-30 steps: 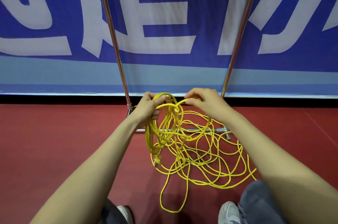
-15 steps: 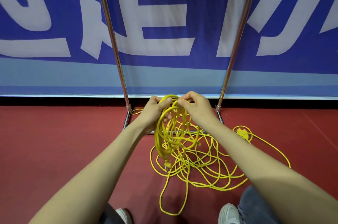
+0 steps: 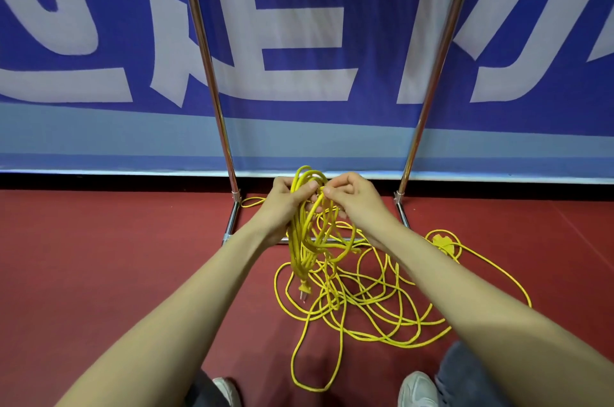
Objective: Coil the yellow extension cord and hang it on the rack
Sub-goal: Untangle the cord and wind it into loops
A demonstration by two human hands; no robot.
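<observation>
A long yellow extension cord lies in tangled loops on the red floor. My left hand grips a bundle of several coiled loops, which hang down with the plug at the bottom. My right hand pinches a strand at the top of that bundle, right beside my left thumb. The cord's socket end rests on the floor to the right. The metal rack stands just behind my hands, with two chrome uprights and a low crossbar; its top is out of view.
A blue and white banner wall stands directly behind the rack. The rack's right upright and base feet sit on the red floor. My two shoes and jeans show at the bottom edge.
My right hand has come in from the right to meet the left hand at the top of the bundle, adding a loop. The view has shifted, showing the socket end at right.
</observation>
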